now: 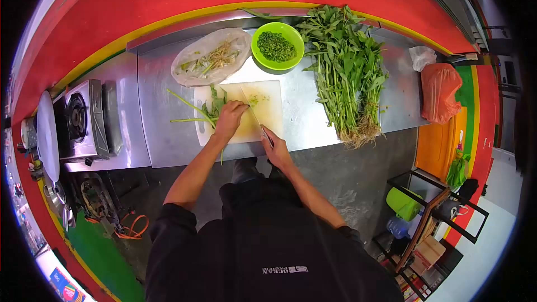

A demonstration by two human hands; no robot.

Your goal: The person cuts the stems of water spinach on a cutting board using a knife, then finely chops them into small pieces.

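A white cutting board (269, 96) lies on the steel counter in front of me. My right hand (276, 146) is closed around the handle of a knife (254, 114), its blade reaching up over the board. Close by the blade, my left hand (229, 121) is closed on leafy green stems (216, 99), whose long stalks stick out to the left past the board's edge. Small chopped green bits (257, 99) lie on the board right of the blade. Behind the board stands a lime-green bowl (302, 50) holding chopped greens (275, 47).
A plastic bag (189, 56) with root trimmings sits behind the board. A large bundle of leafy greens with roots (348, 72) lies to the right. An orange plastic bag (440, 92) is at the counter's right end, and a gas stove (84, 120) stands left.
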